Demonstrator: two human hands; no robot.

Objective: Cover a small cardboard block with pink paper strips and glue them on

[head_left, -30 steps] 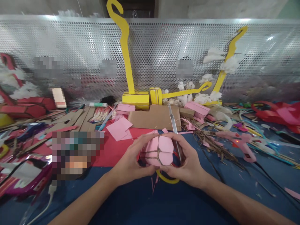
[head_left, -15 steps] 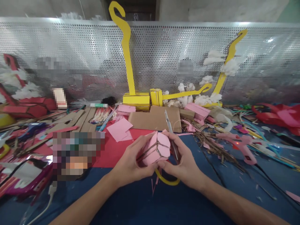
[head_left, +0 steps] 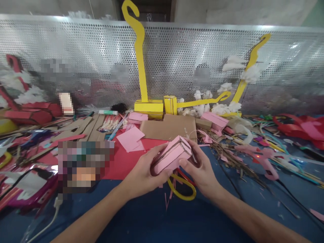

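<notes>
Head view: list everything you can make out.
Prismatic box: one, pink, between hands
Loop handle: one, yellow, below hands
Glue gun: one, pink, right
Perforated panel: one, silver, back
Hooked models: three, yellow, along panel
Tufts: several, white, near panel
Boxed models: about two, red, far left
Cardboard sheet: one, brown, beyond hands
Flat sheet: one, red, centre-left
Tabletop: one, blue, foreground
Clutter: uncounted, mixed, both sides
Left hand: one, bare, on box
Right hand: one, bare, on box

Illumination is moderate and diffuse, its source not identifiable, with pale glare streaks on the perforated metal panel [head_left: 172, 60], a darker near zone on the blue table [head_left: 141, 222], wide-angle stretching toward both lateral edges, slight softness of fine detail, and pixelated blocks [head_left: 83, 165] masking several areas.
</notes>
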